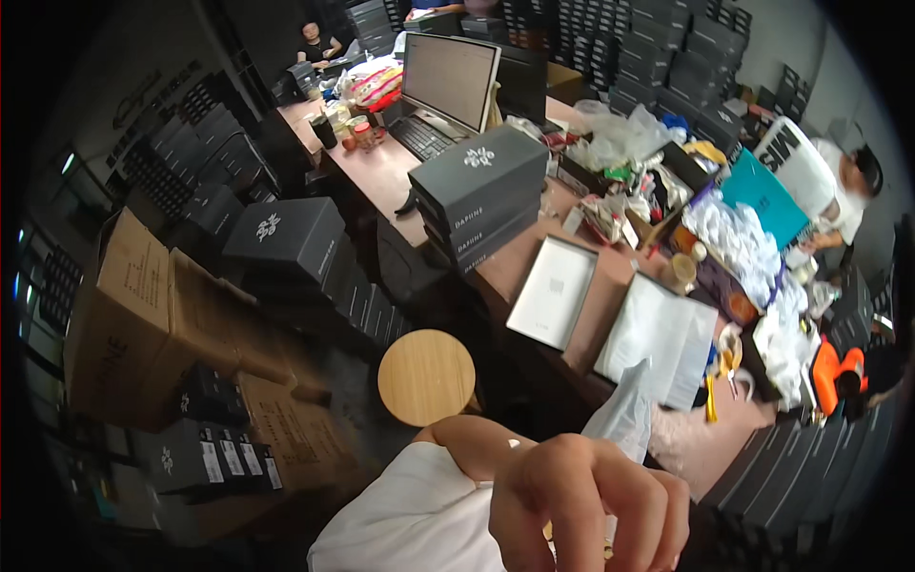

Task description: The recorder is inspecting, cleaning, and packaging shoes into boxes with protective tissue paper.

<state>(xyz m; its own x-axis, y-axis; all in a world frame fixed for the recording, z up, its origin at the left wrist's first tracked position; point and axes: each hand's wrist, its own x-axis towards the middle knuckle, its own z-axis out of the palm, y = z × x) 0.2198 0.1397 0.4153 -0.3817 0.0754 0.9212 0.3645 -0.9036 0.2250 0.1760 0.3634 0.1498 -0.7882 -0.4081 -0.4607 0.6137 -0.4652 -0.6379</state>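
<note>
My left hand (pixel 596 500) is large and close at the bottom middle, its knuckles up and its fingers curled downward. Small gold-coloured bits show between the fingers, but what they belong to is hidden. The bent left arm (pixel 467 446) comes out of a white sleeve (pixel 410 515). Just behind the hand rises a translucent plastic bag (pixel 624 410); I cannot tell whether the fingers touch it. Beyond it on the table lie a stack of thin white plastic sheets or bags (pixel 658 329) and a shallow white box lid (pixel 553 291). My right hand is out of view.
Dark shoe boxes (pixel 481 181) are stacked on the table by a monitor (pixel 448 81) and keyboard (pixel 419 136). A round wooden stool (pixel 426 377) stands left of the table, near cardboard cartons (pixel 143 315). Crumpled plastic (pixel 734 238) covers the right side. A person (pixel 848 195) is at the far right.
</note>
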